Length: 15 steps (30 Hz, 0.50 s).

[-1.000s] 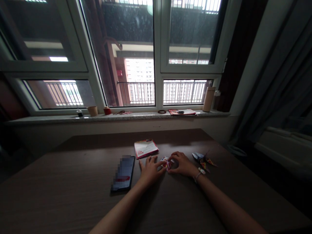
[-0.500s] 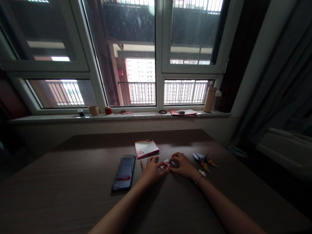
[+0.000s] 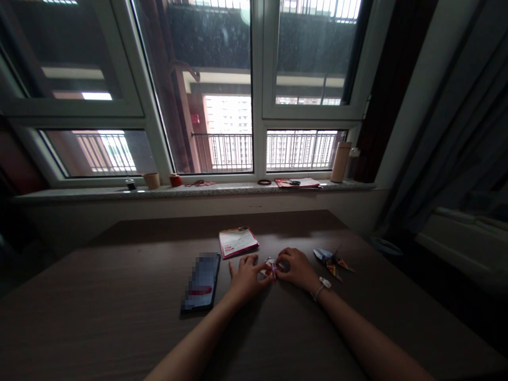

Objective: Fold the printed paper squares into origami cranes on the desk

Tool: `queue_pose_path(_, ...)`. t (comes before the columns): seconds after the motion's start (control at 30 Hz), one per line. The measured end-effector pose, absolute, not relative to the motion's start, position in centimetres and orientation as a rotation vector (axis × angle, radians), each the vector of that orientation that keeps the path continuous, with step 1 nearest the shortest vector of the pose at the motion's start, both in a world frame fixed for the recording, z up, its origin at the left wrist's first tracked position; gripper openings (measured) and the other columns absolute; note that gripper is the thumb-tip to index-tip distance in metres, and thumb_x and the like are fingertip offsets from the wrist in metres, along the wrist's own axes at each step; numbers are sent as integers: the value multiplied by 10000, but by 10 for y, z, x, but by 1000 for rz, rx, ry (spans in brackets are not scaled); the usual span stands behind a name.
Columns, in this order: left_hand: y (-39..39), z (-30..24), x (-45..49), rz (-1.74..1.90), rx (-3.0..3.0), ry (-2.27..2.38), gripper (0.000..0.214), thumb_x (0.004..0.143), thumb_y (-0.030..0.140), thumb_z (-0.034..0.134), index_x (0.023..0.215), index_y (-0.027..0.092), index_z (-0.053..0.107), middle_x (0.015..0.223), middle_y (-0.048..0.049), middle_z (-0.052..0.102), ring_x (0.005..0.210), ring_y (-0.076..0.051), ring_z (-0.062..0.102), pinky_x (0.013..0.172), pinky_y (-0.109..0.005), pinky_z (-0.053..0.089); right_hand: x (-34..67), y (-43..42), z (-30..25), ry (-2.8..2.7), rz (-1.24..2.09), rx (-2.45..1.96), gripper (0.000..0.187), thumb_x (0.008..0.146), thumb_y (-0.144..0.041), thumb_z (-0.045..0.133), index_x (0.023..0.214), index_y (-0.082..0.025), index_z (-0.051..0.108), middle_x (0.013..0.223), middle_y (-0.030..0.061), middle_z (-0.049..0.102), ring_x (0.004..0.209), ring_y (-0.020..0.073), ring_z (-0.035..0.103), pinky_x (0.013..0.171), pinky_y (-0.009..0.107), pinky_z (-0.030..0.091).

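Note:
A small folded piece of printed paper (image 3: 270, 266), white with red and purple, lies on the table between my hands. My left hand (image 3: 246, 277) has its thumb and index finger closed on the paper's left side, while its other fingers stretch out over the tabletop. On the right side my right hand (image 3: 296, 269) pinches the same paper with bent fingers; a bracelet (image 3: 323, 283) is on that wrist. To the right of this hand rest folded printed paper pieces (image 3: 328, 259) with pointed ends. The finer folds between my fingertips are too small to make out.
On the brown table (image 3: 119, 296), a phone (image 3: 201, 283) lies left of my left hand, and a stack of paper sheets (image 3: 238, 242) sits behind it. The windowsill holds a paper cup (image 3: 151, 181), a red spool (image 3: 175, 180), printed sheets (image 3: 305, 183) and a flask (image 3: 341, 163).
My right wrist and bracelet have shifted slightly to the left. Both hands remain at the folded paper, which looks nearly the same.

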<state>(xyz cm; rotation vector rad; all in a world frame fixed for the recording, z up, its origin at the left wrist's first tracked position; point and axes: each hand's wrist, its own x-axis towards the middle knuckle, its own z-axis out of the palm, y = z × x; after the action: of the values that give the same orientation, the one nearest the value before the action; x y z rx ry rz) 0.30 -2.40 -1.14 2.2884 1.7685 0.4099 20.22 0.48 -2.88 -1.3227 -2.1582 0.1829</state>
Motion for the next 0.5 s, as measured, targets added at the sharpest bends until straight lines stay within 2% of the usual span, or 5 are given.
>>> queue_pose_path(0.5,-22,-13,2,421,2280,1747,357,782,578,611,1112,453,663,1468,-11,437,1387,-349,285,1070,-736,48,197,11,-25,-2134,173,-1444,109,795,-310,672,851,-219,694,982,35,660,967,194,574,874,306,390)
